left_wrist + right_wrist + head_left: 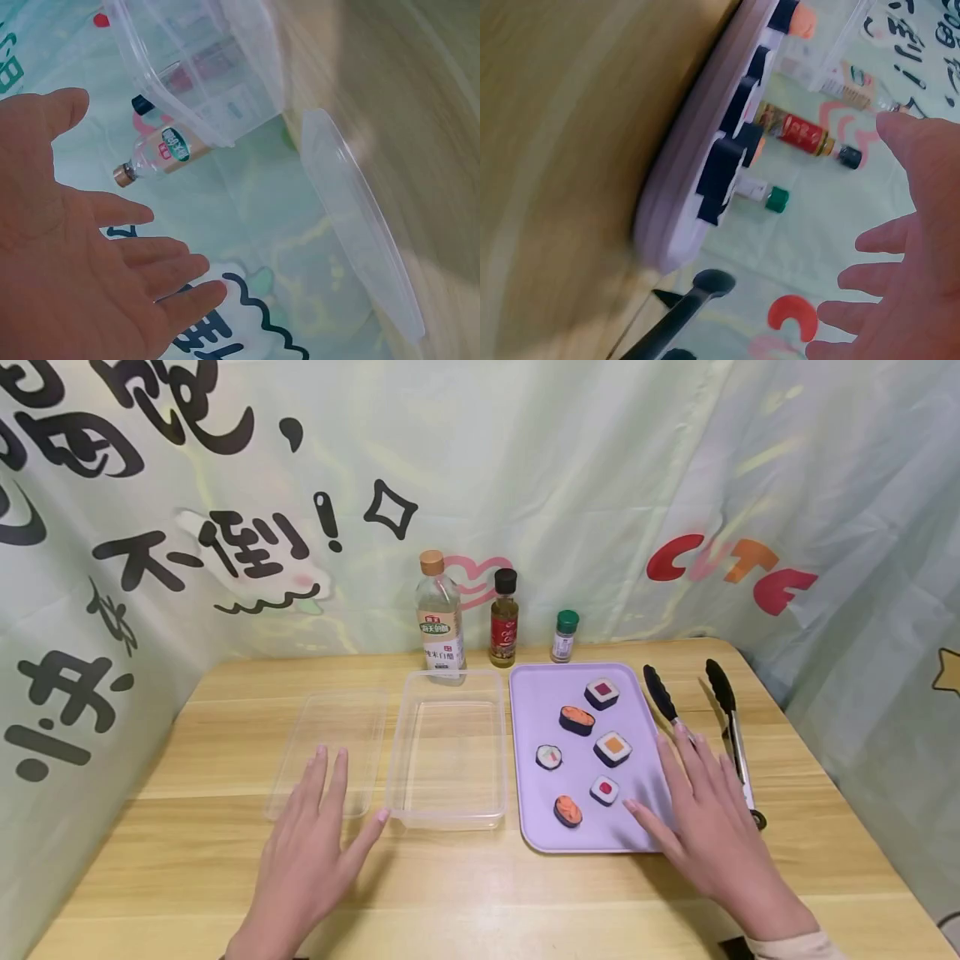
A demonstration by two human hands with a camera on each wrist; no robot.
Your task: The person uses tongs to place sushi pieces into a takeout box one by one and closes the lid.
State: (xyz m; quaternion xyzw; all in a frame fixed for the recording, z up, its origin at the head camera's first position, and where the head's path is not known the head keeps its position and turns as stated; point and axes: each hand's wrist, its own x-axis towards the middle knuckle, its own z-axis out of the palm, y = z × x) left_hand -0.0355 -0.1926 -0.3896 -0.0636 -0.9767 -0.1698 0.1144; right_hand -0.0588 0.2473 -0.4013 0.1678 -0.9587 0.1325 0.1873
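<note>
My left hand [307,852], fingers spread and holding nothing, hovers near a clear flat lid [330,752] and the front left corner of a clear plastic box [450,822]. In the left wrist view the palm and straight fingers show, apart from the lid [360,225]. My right hand [712,835] is also spread, over the right edge of a lilac tray [543,835]. Its fingertips overlap a pair of black-tipped metal tongs [738,752] in the head view. Several sushi pieces, such as one with an orange centre [613,749], lie spaced out on the tray.
Along the back stand a vinegar bottle [441,627] with an orange cap, a dark-capped oil bottle [504,622] and a small green-capped jar [565,637]. A printed cloth [562,468] hangs behind and beside the wooden table [465,893].
</note>
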